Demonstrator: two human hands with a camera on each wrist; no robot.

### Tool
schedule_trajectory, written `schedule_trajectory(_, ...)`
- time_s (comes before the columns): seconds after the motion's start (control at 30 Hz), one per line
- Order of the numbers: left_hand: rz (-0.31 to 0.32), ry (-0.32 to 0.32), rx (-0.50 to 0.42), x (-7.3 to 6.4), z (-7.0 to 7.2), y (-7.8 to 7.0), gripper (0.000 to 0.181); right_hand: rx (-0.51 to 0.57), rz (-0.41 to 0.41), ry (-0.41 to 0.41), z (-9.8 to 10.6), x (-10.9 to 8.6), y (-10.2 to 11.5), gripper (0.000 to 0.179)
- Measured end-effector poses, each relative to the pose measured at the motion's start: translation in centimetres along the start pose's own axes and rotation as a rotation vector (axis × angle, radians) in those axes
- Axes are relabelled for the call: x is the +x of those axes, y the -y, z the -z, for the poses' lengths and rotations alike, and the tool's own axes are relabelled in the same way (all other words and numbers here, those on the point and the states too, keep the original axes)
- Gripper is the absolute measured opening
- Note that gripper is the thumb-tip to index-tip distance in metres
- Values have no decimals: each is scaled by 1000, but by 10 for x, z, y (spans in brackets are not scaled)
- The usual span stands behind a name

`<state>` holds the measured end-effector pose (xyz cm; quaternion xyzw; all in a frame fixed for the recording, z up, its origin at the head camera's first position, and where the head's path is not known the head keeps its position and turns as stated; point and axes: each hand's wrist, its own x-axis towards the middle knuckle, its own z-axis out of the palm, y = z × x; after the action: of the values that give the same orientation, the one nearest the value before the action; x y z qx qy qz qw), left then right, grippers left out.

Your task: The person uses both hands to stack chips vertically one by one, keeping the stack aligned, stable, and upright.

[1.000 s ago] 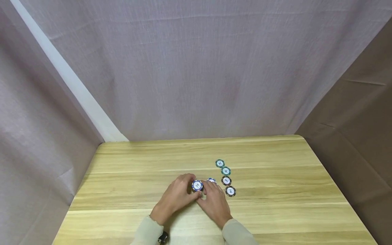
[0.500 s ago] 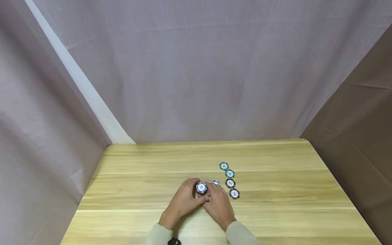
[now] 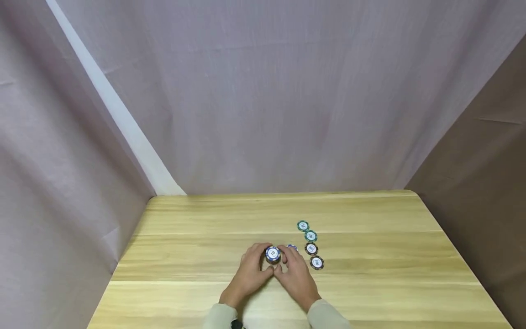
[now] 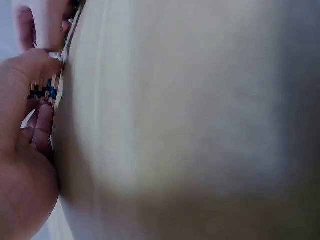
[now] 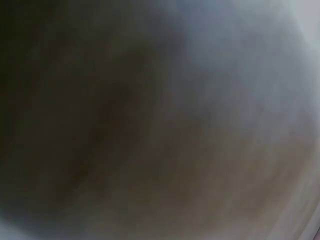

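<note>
A stack of poker chips (image 3: 273,253) stands on the table, topped by a blue-and-white chip marked 10. My left hand (image 3: 251,268) curls around its left side, finger at the far edge and thumb at the near edge. In the left wrist view, the striped chip edges (image 4: 44,91) show between that hand's thumb and fingers. My right hand (image 3: 297,277) curls round the stack's right side, with its thumb close to the left thumb. Another blue-and-white chip (image 3: 292,247) lies partly hidden behind the right fingers. The right wrist view is a dark blur.
To the right of my hands, two green chips (image 3: 311,236) and two black chips (image 3: 317,262) lie flat in a slanted line. The wooden table (image 3: 197,219) ends at a grey curtain (image 3: 255,114) behind, and a brown cloth (image 3: 472,164) hangs at the right.
The head view has shifted, so everything sits slightly lower and further right. The right fingers and thumb have drawn a little apart beside the stack; the left hand keeps its place around it.
</note>
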<state>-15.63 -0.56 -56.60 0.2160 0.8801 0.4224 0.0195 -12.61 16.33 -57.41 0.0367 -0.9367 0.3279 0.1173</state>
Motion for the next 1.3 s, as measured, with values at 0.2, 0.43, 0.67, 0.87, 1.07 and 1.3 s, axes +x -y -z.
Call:
schedule_trajectory(0.2, -5, 29, 8, 6, 6, 6, 56, 109, -31, -24, -2, -2, 0, 46)
schedule_trajectory(0.43, -116, 99, 114, 12, 12, 15, 51, 227, -3, -133, 0, -2, -5, 40)
schedule_trajectory(0.67, -214, 61, 239, 12, 6, 26, 49, 291, -38, -154, 2, -2, -7, 35)
schedule_trajectory(0.87, -235, 0, 276, 15, 3, 29, 47, 339, -38, -176, 5, 3, -8, 32)
schedule_trajectory(1.07, -188, -16, 317, 12, 0, 27, 47, 378, -44, -199, 5, 1, -8, 31)
schedule_trajectory(1.3, -172, -58, 378, 9, -4, 23, 47, 388, -100, -203, 7, 1, -8, 23)
